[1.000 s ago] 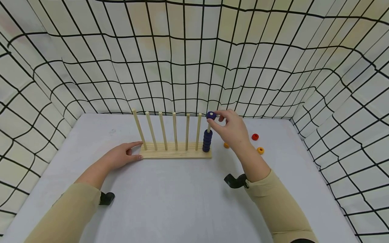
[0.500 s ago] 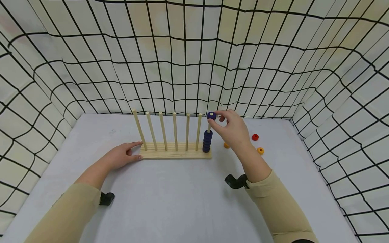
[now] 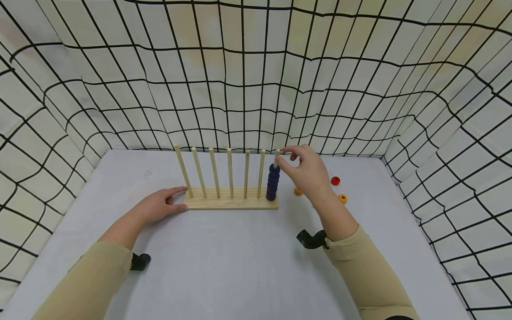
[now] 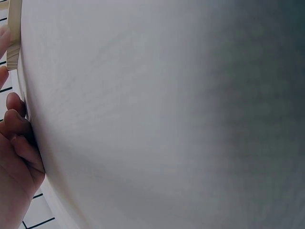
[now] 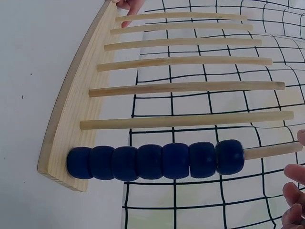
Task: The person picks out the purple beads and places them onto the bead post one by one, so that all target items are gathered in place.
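Observation:
A wooden peg stand [image 3: 232, 204] with a row of upright pegs stands on the white table. Its left end is pinched by my left hand [image 3: 158, 206], thumb at the front edge and a finger behind. Dark blue beads [image 3: 273, 183] fill most of the rightmost peg; the right wrist view shows them stacked tightly, with bare peg [image 5: 272, 151] above the top bead [image 5: 230, 156]. At that peg's tip is my right hand [image 3: 308, 172], thumb and index finger spread apart with no bead between them. The other pegs carry no beads.
Right of the stand lie a red bead [image 3: 335, 181] and an orange bead [image 3: 342, 198]. Another orange bead [image 3: 298, 191] is partly hidden by my right hand. White walls with a black grid [image 3: 244, 80] enclose the table at the back and sides.
The blue bead that my right hand held at the tip of the rightmost peg has dropped onto the stack. My right fingers have let it go; my left hand has not moved.

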Motion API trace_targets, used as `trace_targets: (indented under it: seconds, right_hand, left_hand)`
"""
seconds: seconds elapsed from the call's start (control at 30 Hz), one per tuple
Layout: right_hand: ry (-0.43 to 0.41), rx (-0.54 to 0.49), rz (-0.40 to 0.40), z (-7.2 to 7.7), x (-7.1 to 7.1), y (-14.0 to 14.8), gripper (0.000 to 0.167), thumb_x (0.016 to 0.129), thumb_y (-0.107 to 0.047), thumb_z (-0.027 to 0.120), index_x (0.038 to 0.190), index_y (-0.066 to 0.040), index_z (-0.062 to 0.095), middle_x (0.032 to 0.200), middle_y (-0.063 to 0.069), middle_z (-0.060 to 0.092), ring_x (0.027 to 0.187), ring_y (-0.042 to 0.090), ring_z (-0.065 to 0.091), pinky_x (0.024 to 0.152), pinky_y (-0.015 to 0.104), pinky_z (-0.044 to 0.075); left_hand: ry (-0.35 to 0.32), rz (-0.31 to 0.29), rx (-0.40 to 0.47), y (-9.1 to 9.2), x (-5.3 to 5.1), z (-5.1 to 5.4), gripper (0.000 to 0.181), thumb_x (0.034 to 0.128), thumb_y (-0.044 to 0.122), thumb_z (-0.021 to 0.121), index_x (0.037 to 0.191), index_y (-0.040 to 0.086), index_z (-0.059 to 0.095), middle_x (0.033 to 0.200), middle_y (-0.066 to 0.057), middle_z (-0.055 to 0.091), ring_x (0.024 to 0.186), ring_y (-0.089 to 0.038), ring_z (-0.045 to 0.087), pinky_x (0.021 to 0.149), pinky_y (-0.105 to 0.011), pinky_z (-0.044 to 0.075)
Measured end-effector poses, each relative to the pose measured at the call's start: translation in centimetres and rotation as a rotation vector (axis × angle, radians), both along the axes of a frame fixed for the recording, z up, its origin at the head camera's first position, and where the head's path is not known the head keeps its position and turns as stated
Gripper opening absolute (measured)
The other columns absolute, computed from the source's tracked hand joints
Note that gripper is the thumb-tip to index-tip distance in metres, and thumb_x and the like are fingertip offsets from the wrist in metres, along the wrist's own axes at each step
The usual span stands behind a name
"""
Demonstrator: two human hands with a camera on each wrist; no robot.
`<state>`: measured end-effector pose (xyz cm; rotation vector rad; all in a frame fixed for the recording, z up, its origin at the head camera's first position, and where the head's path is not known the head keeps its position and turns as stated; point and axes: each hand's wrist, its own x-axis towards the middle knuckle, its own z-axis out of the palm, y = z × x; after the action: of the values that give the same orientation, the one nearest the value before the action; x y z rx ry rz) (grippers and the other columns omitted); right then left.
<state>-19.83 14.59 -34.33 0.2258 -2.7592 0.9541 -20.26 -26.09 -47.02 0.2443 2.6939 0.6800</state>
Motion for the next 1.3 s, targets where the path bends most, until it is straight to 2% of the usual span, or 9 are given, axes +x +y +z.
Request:
trace_targets:
  seconds: [0.27,0.57,0.8,1.07,1.3]
  right_hand:
    - [0.006,-0.011,0.003,0.1,0.0,0.2,0.039,0.093,-0.047,0.065,0.123,-0.021,0.069,0.096,-0.001,0.055,0.083,0.020,0.047,0.064,0.035,0.040]
    - [-0.006,-0.012,-0.004,-0.1,0.1,0.9,0.042,0.093,-0.046,0.065,0.124,-0.018,0.069,0.096,0.001,0.055,0.081,0.020,0.048,0.065,0.035,0.040]
    - [-0.020,0.004,-0.012,-0.7,0.1,2.0,0.040,0.094,-0.045,0.065,0.125,-0.020,0.068,0.095,0.000,0.055,0.076,0.021,0.049,0.065,0.035,0.041]
    - [-0.062,0.059,-0.031,-1.3,0.2,3.3,0.043,0.095,-0.046,0.064,0.127,-0.018,0.066,0.100,0.003,0.057,0.085,0.023,0.050,0.070,0.037,0.041]
    - [-0.085,0.103,-0.051,-2.5,-0.1,4.8,0.042,0.095,-0.046,0.063,0.126,-0.017,0.067,0.103,0.006,0.058,0.089,0.025,0.051,0.073,0.039,0.042]
  left_hand:
    - [0.004,-0.001,0.005,-0.2,0.0,-0.1,0.078,0.0883,0.052,0.070,0.151,0.014,0.042,0.078,-0.005,0.044,0.071,-0.020,0.040,0.063,-0.036,0.031]
    - [0.003,0.001,0.006,-0.3,-0.1,-0.2,0.079,0.0885,0.053,0.070,0.151,0.015,0.042,0.078,-0.005,0.044,0.070,-0.020,0.040,0.063,-0.035,0.031]
    - [0.003,0.003,0.007,-0.2,-0.1,-0.2,0.079,0.0883,0.054,0.069,0.152,0.015,0.042,0.078,-0.005,0.043,0.070,-0.020,0.040,0.063,-0.036,0.031]
    - [-0.003,0.011,0.011,0.0,0.1,0.0,0.078,0.0887,0.052,0.070,0.152,0.016,0.042,0.079,-0.005,0.044,0.070,-0.020,0.040,0.063,-0.036,0.031]
    - [0.001,0.011,0.010,-0.1,0.2,0.0,0.078,0.0886,0.053,0.069,0.152,0.016,0.042,0.079,-0.005,0.044,0.070,-0.020,0.040,0.063,-0.036,0.031]
